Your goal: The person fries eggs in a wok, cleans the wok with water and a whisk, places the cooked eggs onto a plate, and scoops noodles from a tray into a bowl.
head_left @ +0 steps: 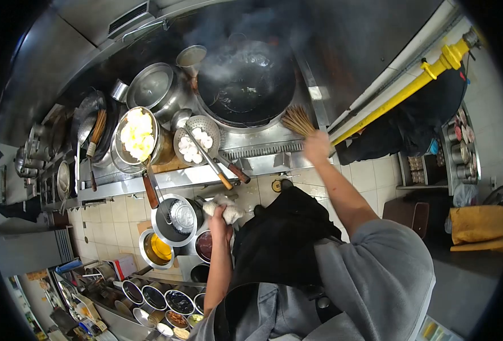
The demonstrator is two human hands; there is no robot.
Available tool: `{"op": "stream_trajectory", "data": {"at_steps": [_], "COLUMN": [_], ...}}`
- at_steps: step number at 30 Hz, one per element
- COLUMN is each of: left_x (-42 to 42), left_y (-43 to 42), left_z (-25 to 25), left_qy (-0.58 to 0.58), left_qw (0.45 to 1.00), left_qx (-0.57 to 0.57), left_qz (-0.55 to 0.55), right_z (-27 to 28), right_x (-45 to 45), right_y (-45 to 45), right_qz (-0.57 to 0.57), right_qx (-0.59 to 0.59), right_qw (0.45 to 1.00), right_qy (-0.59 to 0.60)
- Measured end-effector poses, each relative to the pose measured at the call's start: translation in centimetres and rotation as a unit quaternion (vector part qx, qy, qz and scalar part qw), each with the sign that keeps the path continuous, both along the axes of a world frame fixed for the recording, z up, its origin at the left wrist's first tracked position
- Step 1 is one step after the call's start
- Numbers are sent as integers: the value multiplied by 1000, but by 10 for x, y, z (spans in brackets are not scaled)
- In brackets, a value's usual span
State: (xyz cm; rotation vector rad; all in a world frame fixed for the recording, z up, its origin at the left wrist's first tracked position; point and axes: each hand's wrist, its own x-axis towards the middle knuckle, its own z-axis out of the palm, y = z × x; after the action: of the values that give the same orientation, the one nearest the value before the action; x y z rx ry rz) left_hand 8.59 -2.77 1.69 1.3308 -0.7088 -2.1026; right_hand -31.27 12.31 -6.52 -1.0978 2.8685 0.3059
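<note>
Two hands, two items: brush at right, cloth at left

The bundled-stick brush (298,120) was located at the right side of the wok (234,105), its bristles splayed just beside the rim and above the stove (274,133). Contact between bristles and metal could not be determined. The right hand (318,146) was closed around the near end of the brush, with the forearm extended forward. The left hand (220,221) gripped a bunched white cloth (227,208) in front of the stove, near a deep metal pot (161,226).

The wok was positioned over the stove. Its dark interior showed glossy patches and a small pale fragment, and a grey haze hung above it.

To the left of the wok, a perforated ladle (210,126) carried white pieces (190,152). Farther left, a strainer containing yellow food (136,133) was seated at a metal vessel, its wooden handle directed toward the person. A second brush (98,128) lay beyond the strainer, well apart from the first. At lower left, round sauce containers (178,301) stood grouped together.
</note>
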Motion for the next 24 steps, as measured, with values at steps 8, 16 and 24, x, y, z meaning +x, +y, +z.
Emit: {"op": "stream_trajectory", "data": {"at_steps": [8, 16, 24], "left_x": [-158, -295, -327], "left_y": [-39, -47, -52], "left_z": [-34, -10, -52], "left_qy": [126, 111, -63], "left_qw": [983, 984, 998], "left_qx": [77, 93, 25], "left_qz": [-112, -102, -3], "right_z": [56, 221, 148], "right_x": [-29, -63, -92], "right_y": [77, 24, -281], "right_qz": [38, 64, 228], "right_qx": [-131, -374, -56], "right_qw": [968, 871, 926], "right_qy": [-213, -313, -296]}}
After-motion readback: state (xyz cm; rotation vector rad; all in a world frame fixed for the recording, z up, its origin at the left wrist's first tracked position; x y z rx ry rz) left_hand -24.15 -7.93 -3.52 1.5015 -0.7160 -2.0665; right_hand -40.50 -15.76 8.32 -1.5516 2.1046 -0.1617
